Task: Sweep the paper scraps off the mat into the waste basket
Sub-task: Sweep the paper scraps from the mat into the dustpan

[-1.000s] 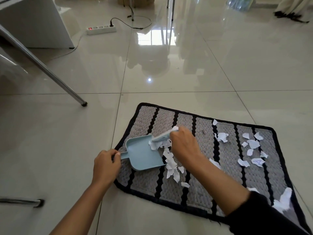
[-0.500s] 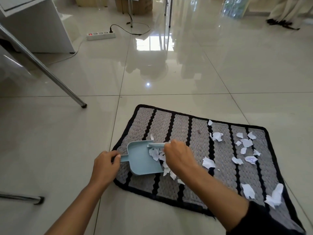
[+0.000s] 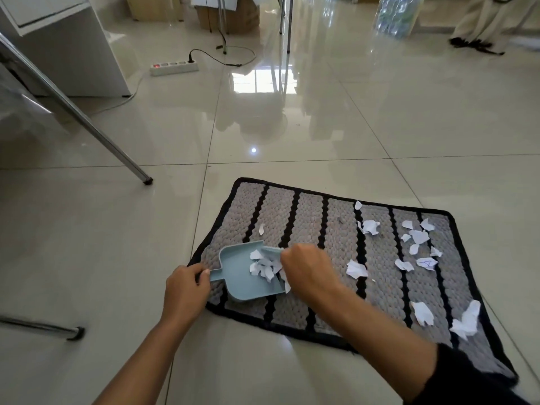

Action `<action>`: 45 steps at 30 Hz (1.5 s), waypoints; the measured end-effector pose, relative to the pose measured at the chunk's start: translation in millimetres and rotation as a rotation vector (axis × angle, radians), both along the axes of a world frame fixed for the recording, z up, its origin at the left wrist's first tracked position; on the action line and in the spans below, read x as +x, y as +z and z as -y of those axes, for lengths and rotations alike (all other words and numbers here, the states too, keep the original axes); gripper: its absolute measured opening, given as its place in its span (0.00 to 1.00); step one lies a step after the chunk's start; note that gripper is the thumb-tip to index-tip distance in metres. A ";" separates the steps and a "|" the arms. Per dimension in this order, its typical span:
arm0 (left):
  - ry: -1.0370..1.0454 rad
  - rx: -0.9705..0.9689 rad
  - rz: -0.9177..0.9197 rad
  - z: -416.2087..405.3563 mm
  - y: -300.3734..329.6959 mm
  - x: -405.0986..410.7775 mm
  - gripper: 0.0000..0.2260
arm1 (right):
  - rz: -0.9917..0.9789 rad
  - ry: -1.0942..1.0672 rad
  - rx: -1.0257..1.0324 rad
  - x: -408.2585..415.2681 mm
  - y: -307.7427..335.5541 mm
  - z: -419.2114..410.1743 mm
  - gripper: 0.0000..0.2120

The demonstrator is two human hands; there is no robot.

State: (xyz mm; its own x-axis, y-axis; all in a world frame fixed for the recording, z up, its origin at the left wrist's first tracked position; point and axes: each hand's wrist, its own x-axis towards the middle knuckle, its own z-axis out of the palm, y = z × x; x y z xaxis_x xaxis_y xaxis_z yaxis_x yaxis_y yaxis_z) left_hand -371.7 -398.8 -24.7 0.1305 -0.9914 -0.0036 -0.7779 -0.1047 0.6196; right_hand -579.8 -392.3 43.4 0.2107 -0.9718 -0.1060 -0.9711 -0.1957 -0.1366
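Observation:
A grey mat [image 3: 336,229] with black stripes lies on the tiled floor. A light blue dustpan [image 3: 236,273] rests on the mat's left end, and my left hand [image 3: 185,287] grips its short handle. My right hand [image 3: 306,271] is closed on a small light blue brush [image 3: 271,251] at the pan's mouth. Several white paper scraps [image 3: 264,267] lie inside the pan. More scraps [image 3: 418,238] are scattered over the mat's right half, with bigger ones [image 3: 464,320] near its front right edge. No waste basket is in view.
A slanted metal table leg [image 3: 87,124] stands on the floor to the left, and another metal foot [image 3: 70,331] lies near my left arm. A power strip [image 3: 174,67] with a cable, a white cabinet [image 3: 73,48] and cardboard boxes [image 3: 228,10] are at the back.
My right hand has swept the brush leftward into the dustpan, so the pile of scraps that lay at the pan's mouth is now inside it. The left hand kept the pan in place.

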 end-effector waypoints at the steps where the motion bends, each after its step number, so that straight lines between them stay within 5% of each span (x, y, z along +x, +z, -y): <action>1: 0.003 -0.002 -0.004 0.1 -0.9 0.6 0.11 | 0.002 -0.029 -0.053 -0.8 3.0 7.9 0.10; 5: -0.002 -0.005 -0.003 4.0 -2.1 1.1 0.11 | 0.013 -0.066 -0.200 -0.2 -0.1 53.5 0.10; 18: -0.020 0.006 -0.008 -1.1 4.4 -1.2 0.08 | 0.009 -0.038 -0.075 -31.7 -18.2 18.4 0.07; 23: -0.088 -0.030 -0.067 -17.2 18.3 -3.4 0.06 | 0.384 -0.331 -0.258 -47.5 -13.5 -6.8 0.11; 28: -0.132 -0.003 -0.095 -22.7 22.6 -1.7 0.07 | 0.293 -0.535 -0.063 -41.6 -44.6 -33.2 0.12; 35: -0.122 -0.002 -0.089 -25.2 22.6 -1.5 0.10 | 0.217 -0.289 -0.010 7.8 -35.7 -49.6 0.09; 42: -0.097 -0.014 -0.101 -23.0 19.2 -3.8 0.12 | 0.139 -0.237 -0.275 -33.1 -12.5 -3.4 0.13; 45: -0.086 -0.019 -0.083 -23.3 16.9 -4.1 0.12 | 0.151 -0.199 -0.236 -27.9 -34.8 16.5 0.14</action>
